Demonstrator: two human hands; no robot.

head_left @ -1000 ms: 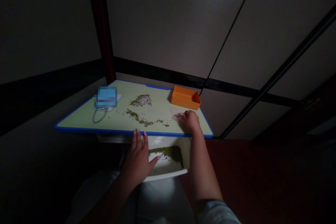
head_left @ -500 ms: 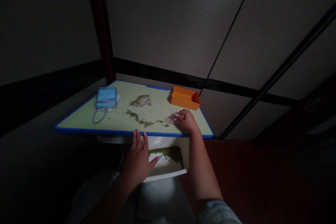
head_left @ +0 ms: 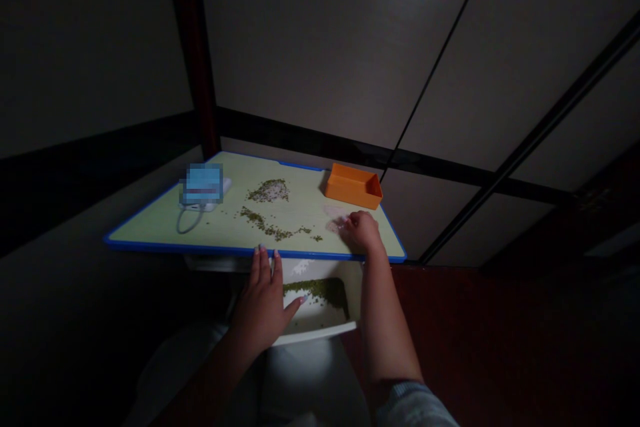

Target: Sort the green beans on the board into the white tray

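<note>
My left hand (head_left: 263, 303) grips the left rim of a white tray (head_left: 320, 333) held under the front edge of a pale green board with a blue border (head_left: 165, 223); green beans (head_left: 320, 290) lie in the tray. My right hand (head_left: 361, 231) rests on the board near its right front corner, fingers curled over a small pale patch of grains (head_left: 334, 219). Scattered green beans (head_left: 273, 230) trail across the board's middle, and a mixed heap of beans and pale grains (head_left: 269, 191) lies further back.
An orange box (head_left: 353, 185) stands at the board's back right corner. A white device with a blurred blue top and a looped cable (head_left: 203, 190) sits at the back left. Dark walls and a dark red post surround the board.
My right hand slid left towards the scattered beans, then came back right to the pale patch. My left hand and the tray stayed put.
</note>
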